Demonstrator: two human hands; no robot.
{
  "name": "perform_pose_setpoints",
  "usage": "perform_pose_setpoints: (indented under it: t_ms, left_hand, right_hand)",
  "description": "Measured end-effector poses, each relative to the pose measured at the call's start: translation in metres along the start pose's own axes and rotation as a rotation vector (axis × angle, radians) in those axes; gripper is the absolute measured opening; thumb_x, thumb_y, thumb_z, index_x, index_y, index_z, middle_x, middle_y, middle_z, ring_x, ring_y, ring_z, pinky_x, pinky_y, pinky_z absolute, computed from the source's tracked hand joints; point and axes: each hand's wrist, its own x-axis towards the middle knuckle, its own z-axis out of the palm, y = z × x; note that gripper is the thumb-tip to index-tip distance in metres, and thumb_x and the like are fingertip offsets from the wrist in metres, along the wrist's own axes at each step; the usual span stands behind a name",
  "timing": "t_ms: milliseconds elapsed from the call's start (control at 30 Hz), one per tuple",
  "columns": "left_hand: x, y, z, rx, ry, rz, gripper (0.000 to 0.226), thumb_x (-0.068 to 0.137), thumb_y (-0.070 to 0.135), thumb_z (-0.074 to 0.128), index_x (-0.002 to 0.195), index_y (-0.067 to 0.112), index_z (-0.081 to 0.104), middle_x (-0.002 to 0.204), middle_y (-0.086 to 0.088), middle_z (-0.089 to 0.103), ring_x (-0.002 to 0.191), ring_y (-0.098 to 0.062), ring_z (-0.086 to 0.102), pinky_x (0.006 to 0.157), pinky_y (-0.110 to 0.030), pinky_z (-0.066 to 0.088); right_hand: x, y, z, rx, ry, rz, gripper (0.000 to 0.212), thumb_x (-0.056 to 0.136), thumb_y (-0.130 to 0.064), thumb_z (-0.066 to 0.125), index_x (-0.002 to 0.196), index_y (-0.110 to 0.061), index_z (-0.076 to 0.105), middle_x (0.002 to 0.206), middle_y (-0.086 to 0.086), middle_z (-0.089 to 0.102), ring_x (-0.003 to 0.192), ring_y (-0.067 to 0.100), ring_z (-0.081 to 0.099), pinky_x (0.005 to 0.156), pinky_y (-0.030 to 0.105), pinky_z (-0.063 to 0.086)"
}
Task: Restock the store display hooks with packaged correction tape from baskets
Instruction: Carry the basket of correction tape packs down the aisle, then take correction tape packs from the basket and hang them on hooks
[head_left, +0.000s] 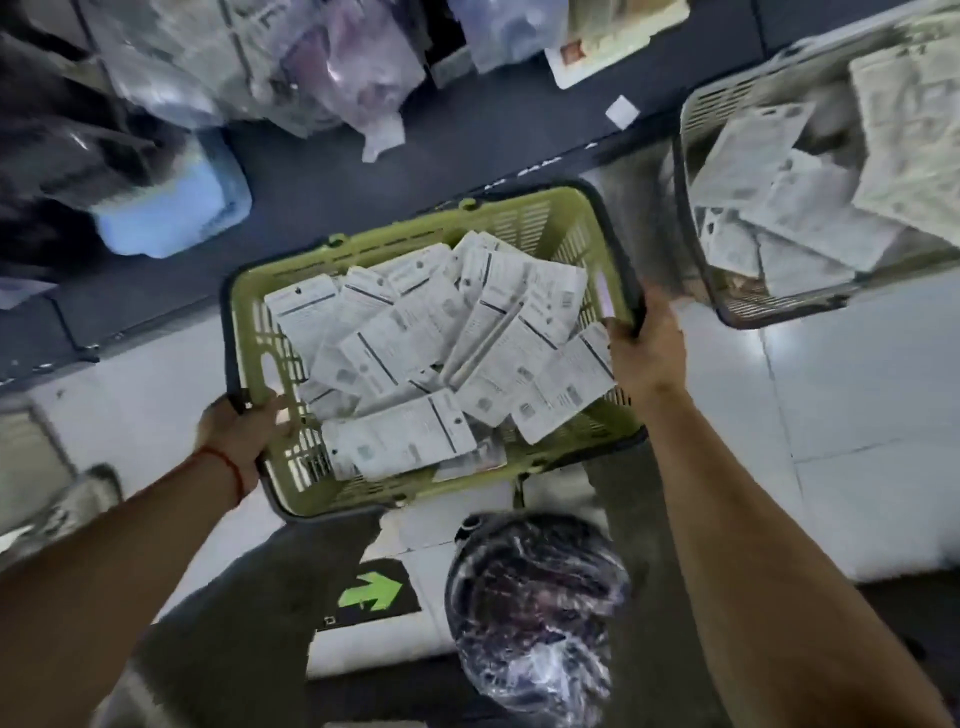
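**Both hands on the green basket, packets piled inside**

Nearest my view, at 6 o'clock, sits a round bundle wrapped in clear plastic (535, 618), dark and glossy, down on the pale tiled floor (857, 395). Beside it at 7 o'clock a green arrow sticker (370, 591) is stuck to the floor.

Largest in the middle of my view is the green basket (566, 218), a slotted plastic one with dark handles folded along its rim. I see it held up above the floor, tilted a little, its far corner toward 1 o'clock. It is heaped with packaged correction tape (426, 343), white cards lying flat and crossed over one another in no order, most showing their printed backs.

At 2 o'clock a grey basket (696, 119) stands well apart from the green one, with more white packets (769, 197) loose in it. Along 11 to 12 o'clock hang blurred plastic-bagged goods (249, 67) in front of a dark shelf base (415, 156); I cannot tell what they are.

My left hand (236, 434), at 8 o'clock, grips the basket's near-left corner, fingers (280, 410) curled over the rim and handle; a red thread sits on that wrist. My right hand (641, 348), at 3 o'clock, grips the right rim and its dark handle, fingers wrapped over the edge just beside the outermost packet.
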Motion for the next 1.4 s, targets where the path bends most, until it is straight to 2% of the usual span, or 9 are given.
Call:
perform_pose_setpoints:
  t_ms: [33, 100, 267, 500, 667, 800, 933, 1200, 1400]
  left_hand:
    - [0.025, -0.013, 0.010, -0.031, 0.006, -0.006, 0.007, 0.102, 0.007, 0.065, 0.106, 0.012, 0.064, 0.100, -0.006, 0.069, 0.072, -0.015, 0.072, 0.054, -0.021, 0.060]
    - [0.062, -0.037, 0.036, 0.035, 0.064, 0.007, 0.011, 0.101, 0.009, 0.068, 0.108, 0.014, 0.062, 0.102, -0.004, 0.069, 0.068, -0.010, 0.066, 0.046, -0.017, 0.053]
    - [0.115, -0.080, 0.062, 0.053, 0.164, 0.081, 0.019, 0.096, 0.030, 0.067, 0.113, 0.024, 0.062, 0.092, 0.006, 0.070, 0.087, -0.022, 0.070, 0.076, -0.032, 0.055]
    - [0.124, -0.106, 0.079, 0.339, 0.353, 0.334, 0.043, 0.103, 0.045, 0.042, 0.118, 0.005, 0.040, 0.087, -0.023, 0.055, 0.086, -0.052, 0.060, 0.068, -0.045, 0.035]
    - [0.130, -0.112, 0.079, 0.339, 0.360, 0.411, 0.031, 0.109, 0.033, 0.047, 0.117, 0.004, 0.039, 0.091, -0.037, 0.060, 0.083, -0.058, 0.060, 0.067, -0.046, 0.035]
    - [0.132, -0.114, 0.081, 0.329, 0.365, 0.462, 0.030, 0.108, 0.036, 0.046, 0.117, 0.008, 0.038, 0.096, -0.038, 0.062, 0.082, -0.056, 0.060, 0.066, -0.047, 0.038]
    - [0.133, -0.110, 0.082, 0.271, 0.346, 0.484, 0.028, 0.107, 0.035, 0.047, 0.117, 0.009, 0.039, 0.102, -0.037, 0.063, 0.084, -0.050, 0.059, 0.071, -0.047, 0.040]
    - [0.127, -0.106, 0.088, 0.220, 0.343, 0.429, 0.036, 0.108, 0.037, 0.043, 0.124, 0.005, 0.040, 0.115, -0.037, 0.062, 0.103, -0.052, 0.061, 0.079, -0.049, 0.044]
    - [0.126, -0.105, 0.092, 0.157, 0.361, 0.410, 0.040, 0.109, 0.042, 0.037, 0.123, 0.004, 0.043, 0.112, -0.036, 0.062, 0.104, -0.052, 0.061, 0.076, -0.047, 0.041]
  right_hand:
    - [0.010, 0.013, 0.019, -0.008, 0.012, 0.000, 0.030, 0.102, -0.020, 0.061, 0.131, -0.014, 0.052, 0.119, 0.016, 0.069, 0.106, 0.042, 0.065, 0.081, 0.042, 0.049]
    - [0.030, 0.029, 0.050, -0.031, 0.042, -0.020, 0.032, 0.102, -0.019, 0.061, 0.132, -0.010, 0.052, 0.120, 0.019, 0.068, 0.106, 0.045, 0.065, 0.082, 0.044, 0.049]
    - [0.054, 0.032, 0.087, -0.150, 0.124, -0.137, 0.035, 0.105, -0.024, 0.053, 0.138, -0.012, 0.046, 0.114, 0.023, 0.072, 0.096, 0.051, 0.067, 0.074, 0.046, 0.050]
    - [0.054, 0.024, 0.093, -0.206, 0.148, -0.247, 0.044, 0.099, -0.034, 0.037, 0.129, -0.003, 0.041, 0.102, 0.030, 0.067, 0.084, 0.050, 0.063, 0.070, 0.046, 0.047]
    - [0.050, 0.023, 0.095, -0.166, 0.187, -0.259, 0.034, 0.093, -0.046, 0.031, 0.111, -0.017, 0.036, 0.086, 0.016, 0.060, 0.069, 0.036, 0.057, 0.065, 0.039, 0.039]
    - [0.052, 0.028, 0.099, -0.165, 0.275, -0.336, 0.026, 0.095, -0.044, 0.035, 0.107, -0.022, 0.038, 0.075, -0.004, 0.054, 0.064, 0.006, 0.051, 0.053, 0.025, 0.033]
    - [0.053, 0.028, 0.101, -0.159, 0.309, -0.376, 0.033, 0.095, -0.044, 0.034, 0.109, -0.015, 0.042, 0.080, 0.011, 0.059, 0.067, 0.033, 0.057, 0.063, 0.040, 0.044]
    - [0.047, 0.026, 0.105, -0.238, 0.295, -0.309, 0.053, 0.104, -0.042, 0.048, 0.139, -0.003, 0.041, 0.126, 0.028, 0.061, 0.113, 0.047, 0.062, 0.091, 0.053, 0.049]
    - [0.048, 0.028, 0.103, -0.225, 0.325, -0.242, 0.053, 0.103, -0.048, 0.051, 0.137, -0.008, 0.044, 0.104, 0.018, 0.056, 0.096, 0.039, 0.058, 0.080, 0.043, 0.040]
